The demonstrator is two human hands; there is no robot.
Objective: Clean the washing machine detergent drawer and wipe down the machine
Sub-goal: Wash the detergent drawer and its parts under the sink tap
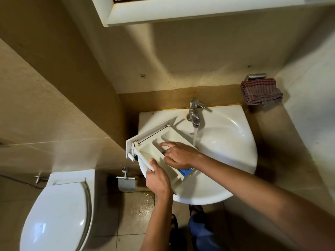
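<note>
The white detergent drawer [154,144] lies tilted across the left part of the white sink [233,142], its front panel toward the left. My left hand [157,178] grips the drawer's near edge. My right hand [178,153] lies inside the compartments, index finger stretched out and rubbing the plastic. A blue insert [185,172] shows just below that hand. Water runs from the chrome tap [194,113] in a stream beside the drawer's far corner.
A checked cloth [261,92] hangs on a metal holder on the right wall. A white toilet [59,211] with its lid shut stands at lower left, a metal paper holder [126,182] beside it. A white cabinet [199,9] overhangs. The floor under the sink looks wet.
</note>
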